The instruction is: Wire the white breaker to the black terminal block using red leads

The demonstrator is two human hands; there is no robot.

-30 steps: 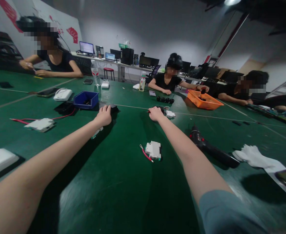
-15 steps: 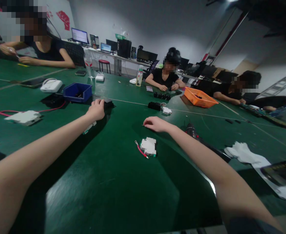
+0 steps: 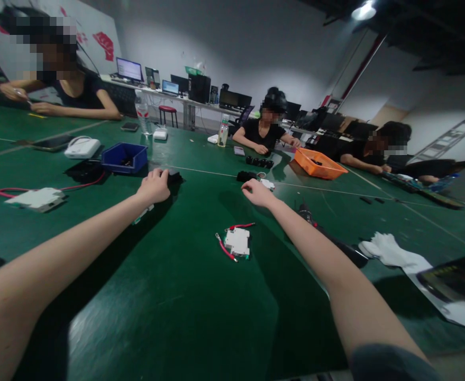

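My left hand [image 3: 155, 186] is stretched far out over the green table [image 3: 176, 296], fingers curled on the edge of a small black box [image 3: 175, 178]. My right hand [image 3: 258, 192] hovers low over the table with loosely bent fingers and nothing visible in it. It is just short of a black block [image 3: 246, 175] and a small white part [image 3: 268, 184]. Closer to me lies a white circuit breaker [image 3: 237, 242]. One red wire [image 3: 223, 248] sticks out at its left and another red wire [image 3: 240, 226] lies at its top edge.
A black power screwdriver [image 3: 329, 241] and white gloves [image 3: 391, 251] lie under and right of my right arm. A blue bin [image 3: 119, 157], a white device with red leads [image 3: 37, 198] and an orange tray [image 3: 319, 164] stand farther out. Three other people sit around the table.
My right hand came back from the black block to beside the breaker, then reached forward again. A second red wire now lies at the breaker's top edge. My left hand stayed on the black box.
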